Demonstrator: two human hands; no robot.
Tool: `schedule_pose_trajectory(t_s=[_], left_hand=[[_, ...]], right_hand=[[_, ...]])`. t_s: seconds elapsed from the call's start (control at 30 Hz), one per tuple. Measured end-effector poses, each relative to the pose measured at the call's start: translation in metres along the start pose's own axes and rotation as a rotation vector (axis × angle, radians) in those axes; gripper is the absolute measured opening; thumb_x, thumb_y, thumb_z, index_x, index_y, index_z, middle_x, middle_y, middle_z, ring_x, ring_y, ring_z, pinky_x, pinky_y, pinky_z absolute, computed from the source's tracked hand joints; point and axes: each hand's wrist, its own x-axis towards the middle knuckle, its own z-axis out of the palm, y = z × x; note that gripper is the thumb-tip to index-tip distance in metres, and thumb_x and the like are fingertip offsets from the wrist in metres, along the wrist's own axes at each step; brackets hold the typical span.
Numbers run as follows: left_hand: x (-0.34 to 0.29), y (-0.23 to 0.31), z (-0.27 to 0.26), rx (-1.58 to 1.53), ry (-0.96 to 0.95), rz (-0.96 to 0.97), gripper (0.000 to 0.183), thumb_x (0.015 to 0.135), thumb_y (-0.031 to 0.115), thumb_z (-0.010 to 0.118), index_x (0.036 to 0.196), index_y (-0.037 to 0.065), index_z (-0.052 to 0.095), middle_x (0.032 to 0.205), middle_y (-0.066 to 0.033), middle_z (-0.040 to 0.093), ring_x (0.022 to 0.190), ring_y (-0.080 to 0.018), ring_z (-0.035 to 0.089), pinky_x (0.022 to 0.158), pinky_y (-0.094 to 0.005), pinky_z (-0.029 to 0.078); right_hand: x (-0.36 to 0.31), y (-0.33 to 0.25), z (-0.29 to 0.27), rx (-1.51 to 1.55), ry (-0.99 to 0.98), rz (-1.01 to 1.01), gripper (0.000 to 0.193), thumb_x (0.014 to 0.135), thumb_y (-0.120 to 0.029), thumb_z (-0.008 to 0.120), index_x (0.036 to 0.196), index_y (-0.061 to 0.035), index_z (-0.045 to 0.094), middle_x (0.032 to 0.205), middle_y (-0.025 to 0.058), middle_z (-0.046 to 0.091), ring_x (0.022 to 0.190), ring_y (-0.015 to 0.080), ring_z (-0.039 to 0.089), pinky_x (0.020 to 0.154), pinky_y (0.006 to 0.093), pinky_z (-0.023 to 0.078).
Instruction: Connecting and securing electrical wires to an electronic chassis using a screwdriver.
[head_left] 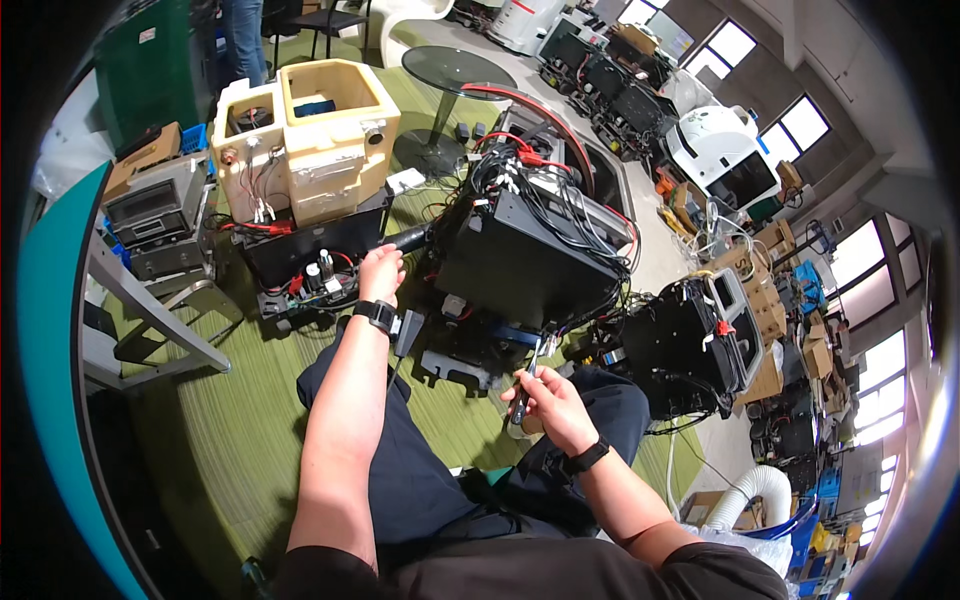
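Note:
My right hand [556, 410] is closed around a slim hand tool [520, 403] with a dark handle and a bright metal end. Its metal end points at the lower edge of a black box-shaped machine [530, 258], by a loose bundle of wires. My left hand [381, 273] is curled shut at the machine's left side, its grip partly hidden. A black cylinder [408, 240] lies right at its fingertips; whether I hold it cannot be made out. Beside my left wrist, a grey wedge-shaped piece [408, 333] stands upright.
A cream tank-like housing [340, 150] sits on a black wired base to the left. Cables [560, 195] and a red hose top the machine. Another black unit [670, 350] stands right. A round glass table [455, 68] is behind; a grey metal frame [150, 305] is far left.

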Motion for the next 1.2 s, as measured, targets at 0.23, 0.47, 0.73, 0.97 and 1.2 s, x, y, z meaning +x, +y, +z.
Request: schedule_pose_trajectory(t_s=[0.23,0.47,0.73,0.97,1.2], left_hand=[[0.003,-0.001,0.028,0.095,-0.016,-0.019,0.019,0.084,0.006,0.059,0.102,0.007,0.053,0.077,0.0018,0.057,0.063,-0.0054,0.054,0.052,-0.0190,0.045],[0.017,-0.014,0.061,0.188,-0.018,-0.046,0.022,0.086,0.007,0.059,0.107,0.005,0.054,0.084,-0.0006,0.059,0.070,-0.0071,0.056,0.055,-0.0195,0.046],[0.033,-0.032,0.083,0.291,0.051,-0.033,0.021,0.086,0.009,0.058,0.106,0.005,0.053,0.090,-0.0020,0.061,0.073,-0.0078,0.056,0.058,-0.0205,0.047],[0.037,-0.042,0.098,0.427,0.091,-0.007,0.027,0.087,0.011,0.056,0.113,0.003,0.054,0.089,-0.0015,0.060,0.073,-0.0073,0.055,0.057,-0.0199,0.045],[0.039,-0.044,0.125,0.397,0.069,0.149,0.025,0.088,0.002,0.049,0.113,0.002,0.054,0.092,-0.0037,0.060,0.075,-0.0087,0.056,0.062,-0.0212,0.045]], right_hand=[[0.049,-0.022,-0.006,0.008,-0.089,-0.013,0.018,0.096,-0.023,0.050,0.102,-0.0061,0.052,0.086,0.0061,0.067,0.066,0.0060,0.059,0.057,0.0170,0.042],[0.103,-0.052,-0.010,-0.075,-0.206,-0.064,0.017,0.096,-0.023,0.050,0.101,-0.0069,0.053,0.084,0.0040,0.067,0.070,0.0059,0.059,0.060,0.0179,0.042],[0.161,-0.057,-0.016,-0.037,-0.358,-0.091,0.018,0.096,-0.022,0.049,0.102,-0.0051,0.052,0.084,0.0056,0.067,0.066,0.0077,0.060,0.059,0.0183,0.044],[0.189,-0.006,-0.043,0.164,-0.358,-0.032,0.019,0.096,-0.023,0.051,0.103,-0.0053,0.051,0.084,0.0046,0.067,0.067,0.0063,0.059,0.060,0.0199,0.047],[0.187,0.005,-0.048,0.057,-0.479,-0.075,0.019,0.095,-0.023,0.052,0.098,-0.0041,0.051,0.080,0.0031,0.068,0.059,0.0014,0.050,0.055,0.0179,0.041]])
